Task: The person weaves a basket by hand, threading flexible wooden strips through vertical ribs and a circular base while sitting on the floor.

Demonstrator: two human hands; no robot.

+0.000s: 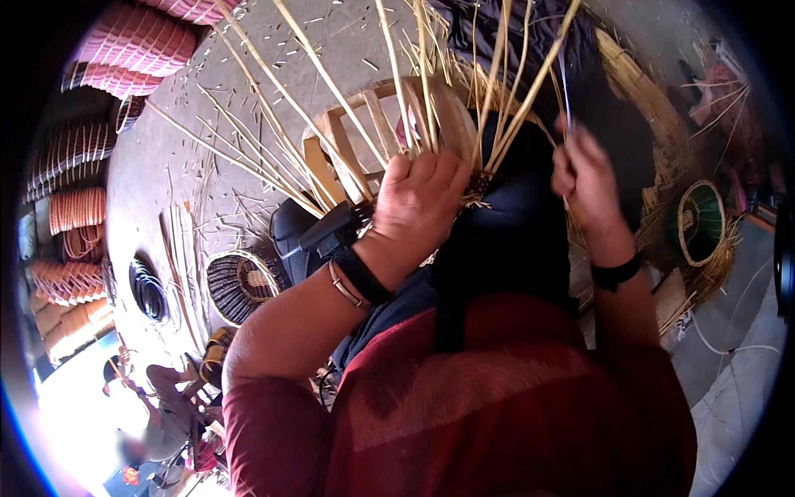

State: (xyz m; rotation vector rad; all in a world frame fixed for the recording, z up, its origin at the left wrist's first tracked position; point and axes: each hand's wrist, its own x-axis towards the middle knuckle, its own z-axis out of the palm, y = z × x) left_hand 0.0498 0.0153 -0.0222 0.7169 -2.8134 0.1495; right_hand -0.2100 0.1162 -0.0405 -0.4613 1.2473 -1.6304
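Across my lap lies an unfinished cane basket, its long pale stakes [327, 87] fanning up and away from a dark woven band [478, 186]. My left hand [421, 195] presses over the foot of several stakes, fingers bent around them near the band. To the right and raised a little, my right hand [586, 170] is closed and slightly blurred. From its fist a thin, shiny pale strip [566, 83] points upward; whether it is a blade or a weaving strip is unclear. Behind the stakes stands a slatted wooden frame [379, 120], partly covered by them.
Pink woven baskets [137, 45] stack at the far left, with more baskets [79, 207] below. A dark round basket [225, 286] and a black coil [147, 290] lie left. Right are a green-lined basket [700, 224] and cane bundles [642, 87]. Another person [170, 406] sits lower left.
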